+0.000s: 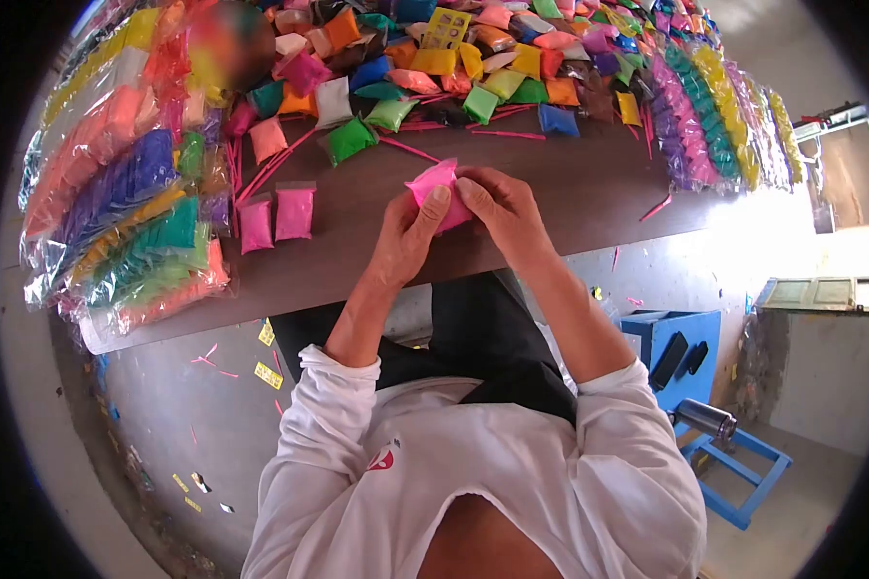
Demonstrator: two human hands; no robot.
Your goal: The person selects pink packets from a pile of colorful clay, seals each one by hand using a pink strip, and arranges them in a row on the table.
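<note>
Between my two hands, above the near edge of the brown table, I hold a small bright pink packet. My left hand grips its left side, thumb laid across the front. On the other side my right hand pinches the packet's right edge between thumb and fingers. Left of my hands, two pink packets lie side by side on the tabletop. Just beyond my hands is a green packet at the front of a large pile of coloured packets.
Long clear bags of coloured packets are stacked at the left, with more rows at the right. Thin pink strips lie on the table and floor. At lower right stand a blue cabinet and a blue stool beside a metal flask.
</note>
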